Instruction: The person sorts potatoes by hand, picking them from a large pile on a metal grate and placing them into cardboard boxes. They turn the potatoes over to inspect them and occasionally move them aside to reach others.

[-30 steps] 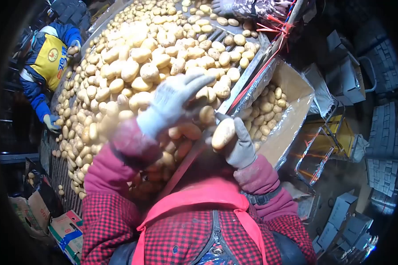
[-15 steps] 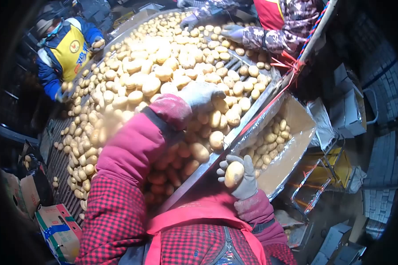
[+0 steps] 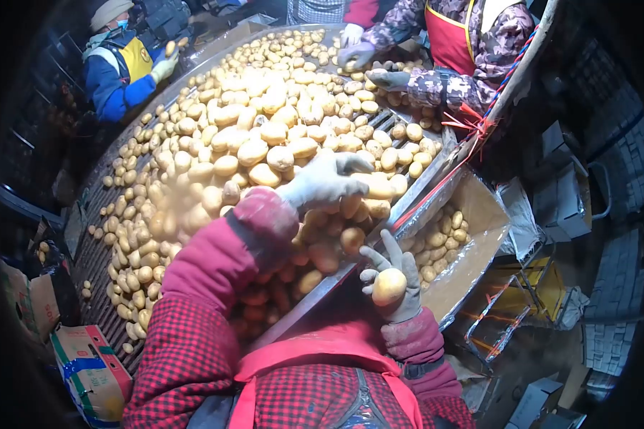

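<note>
The person's right hand (image 3: 410,287) has hold of one potato (image 3: 389,287), just as it did half a second ago. Now the potato is turned so it looks rounder. The palm faces up and the fingers are partly spread around it.

The left hand (image 3: 328,180) is still over the big potato pile (image 3: 265,136), but its thumb and fingers have come further apart. It is about half open. A long potato (image 3: 376,186) is at its fingertips, and you can't tell if the hand grips it.

A person in a blue jacket (image 3: 114,93) had one hand down low before. Now a gloved hand (image 3: 166,66) is up, with potatoes in it.

The pile sits on a slatted table (image 3: 101,275). Beside the table is a box lined with shiny plastic (image 3: 479,268), with small potatoes (image 3: 444,243) inside. At the lower left, a dark bag (image 3: 63,294) has a few potatoes at its top. Near it stands a carton with blue tape (image 3: 96,390); what is inside is hard to see.
</note>
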Demonstrator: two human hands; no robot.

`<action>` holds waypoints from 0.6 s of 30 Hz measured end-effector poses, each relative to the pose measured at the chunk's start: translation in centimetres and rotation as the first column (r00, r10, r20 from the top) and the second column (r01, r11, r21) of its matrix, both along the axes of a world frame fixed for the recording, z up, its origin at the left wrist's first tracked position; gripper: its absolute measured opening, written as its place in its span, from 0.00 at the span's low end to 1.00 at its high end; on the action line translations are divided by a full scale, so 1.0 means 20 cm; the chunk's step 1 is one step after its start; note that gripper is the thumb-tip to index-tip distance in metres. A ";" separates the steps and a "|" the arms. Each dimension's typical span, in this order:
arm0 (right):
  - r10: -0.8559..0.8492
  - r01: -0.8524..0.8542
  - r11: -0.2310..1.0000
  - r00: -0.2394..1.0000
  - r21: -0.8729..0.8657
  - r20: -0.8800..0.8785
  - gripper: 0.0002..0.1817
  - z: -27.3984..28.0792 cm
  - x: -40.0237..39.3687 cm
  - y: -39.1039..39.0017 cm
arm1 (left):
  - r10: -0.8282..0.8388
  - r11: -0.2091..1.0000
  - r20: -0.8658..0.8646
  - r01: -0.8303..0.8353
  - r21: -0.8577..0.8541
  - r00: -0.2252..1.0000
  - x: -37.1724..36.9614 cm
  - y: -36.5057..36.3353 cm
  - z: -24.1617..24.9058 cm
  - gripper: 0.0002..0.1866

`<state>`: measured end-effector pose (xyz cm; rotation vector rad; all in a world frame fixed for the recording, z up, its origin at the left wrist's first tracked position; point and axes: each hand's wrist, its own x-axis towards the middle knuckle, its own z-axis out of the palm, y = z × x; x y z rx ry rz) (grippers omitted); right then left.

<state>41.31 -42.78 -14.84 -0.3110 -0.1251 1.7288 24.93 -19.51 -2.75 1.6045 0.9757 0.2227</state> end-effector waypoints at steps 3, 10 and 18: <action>-0.071 0.057 0.997 0.957 0.057 0.280 0.41 0.19 -0.06 0.08 | -0.363 0.906 -0.024 0.359 0.223 0.931 -0.04 -0.10 -0.02 0.25; -0.041 0.083 0.986 0.962 -0.145 0.270 0.42 0.21 -0.09 0.09 | 0.322 0.383 -0.540 0.414 0.826 0.778 -0.13 0.47 0.15 0.25; 0.025 0.019 0.987 0.962 -0.159 0.271 0.43 0.17 -0.06 0.10 | 0.250 0.675 -0.781 0.475 0.564 0.573 -0.18 0.74 0.07 0.22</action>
